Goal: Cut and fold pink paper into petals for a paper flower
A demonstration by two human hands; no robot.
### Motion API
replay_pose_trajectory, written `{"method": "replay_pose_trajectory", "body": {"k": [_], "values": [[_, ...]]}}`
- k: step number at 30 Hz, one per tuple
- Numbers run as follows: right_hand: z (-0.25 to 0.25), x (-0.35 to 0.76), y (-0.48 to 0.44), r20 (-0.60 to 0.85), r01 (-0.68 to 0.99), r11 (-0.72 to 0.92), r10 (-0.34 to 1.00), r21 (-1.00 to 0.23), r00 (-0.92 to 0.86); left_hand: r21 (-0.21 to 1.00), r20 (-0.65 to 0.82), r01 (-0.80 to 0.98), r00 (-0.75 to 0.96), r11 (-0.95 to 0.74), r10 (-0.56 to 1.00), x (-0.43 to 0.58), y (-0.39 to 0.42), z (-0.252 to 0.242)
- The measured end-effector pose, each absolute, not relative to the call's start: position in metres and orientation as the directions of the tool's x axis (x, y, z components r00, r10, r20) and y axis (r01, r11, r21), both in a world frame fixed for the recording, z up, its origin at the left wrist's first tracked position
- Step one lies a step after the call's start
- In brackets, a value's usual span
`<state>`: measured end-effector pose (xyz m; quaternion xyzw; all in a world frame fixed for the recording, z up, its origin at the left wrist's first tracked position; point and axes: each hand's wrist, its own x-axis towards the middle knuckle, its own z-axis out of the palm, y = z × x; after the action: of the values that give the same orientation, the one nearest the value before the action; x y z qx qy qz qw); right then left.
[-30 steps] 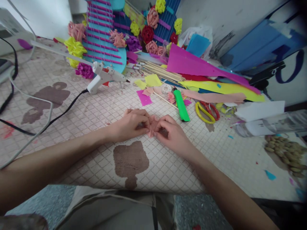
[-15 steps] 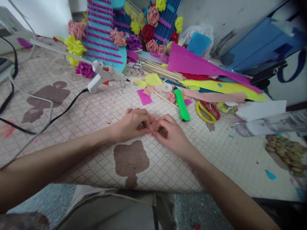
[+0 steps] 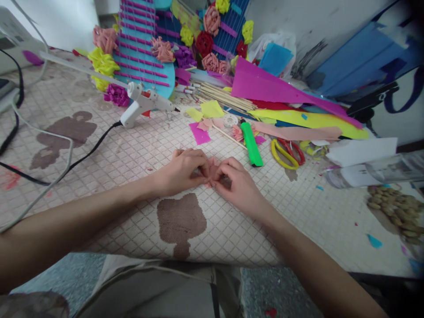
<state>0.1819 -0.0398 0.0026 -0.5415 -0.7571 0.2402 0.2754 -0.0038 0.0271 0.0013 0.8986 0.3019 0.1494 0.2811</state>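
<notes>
My left hand (image 3: 180, 172) and my right hand (image 3: 236, 185) meet at the middle of the table, fingers pinched on a small pink paper piece (image 3: 212, 170) between them. The paper looks folded or pleated and is mostly hidden by my fingers. Both hands rest low on the checked tablecloth (image 3: 139, 150). A white glue gun (image 3: 142, 104) lies beyond my left hand, and a green marker (image 3: 251, 144) beyond my right.
Yellow and red scissors (image 3: 286, 153) lie right of the marker. Coloured paper sheets (image 3: 281, 95), wooden sticks (image 3: 225, 99) and a blue board with paper flowers (image 3: 145, 53) fill the back. Cables (image 3: 49, 176) cross the left side. Seeds (image 3: 394, 210) lie far right.
The pink paper has been drawn tighter between my fingers and shows less. My hands have stayed in the same place.
</notes>
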Motion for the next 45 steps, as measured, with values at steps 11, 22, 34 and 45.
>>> {"method": "replay_pose_trajectory", "body": {"k": [11,22,34,45], "values": [[0.005,0.18,-0.042,0.143,0.692,0.294,0.953,-0.66,-0.268,0.595,0.097,0.468,0.765,-0.653,0.637,-0.003,0.025,0.003],[0.011,0.182,-0.043,0.098,0.687,0.281,0.951,-0.67,-0.294,0.591,0.119,0.45,0.773,-0.67,0.623,-0.004,0.025,0.0],[0.014,0.186,-0.043,0.061,0.67,0.287,0.938,-0.684,-0.34,0.561,0.097,0.485,0.766,-0.671,0.635,-0.002,0.02,0.007],[0.011,0.192,-0.04,0.066,0.64,0.277,0.94,-0.717,-0.333,0.626,0.069,0.419,0.811,-0.658,0.581,-0.008,0.028,0.006]]}}
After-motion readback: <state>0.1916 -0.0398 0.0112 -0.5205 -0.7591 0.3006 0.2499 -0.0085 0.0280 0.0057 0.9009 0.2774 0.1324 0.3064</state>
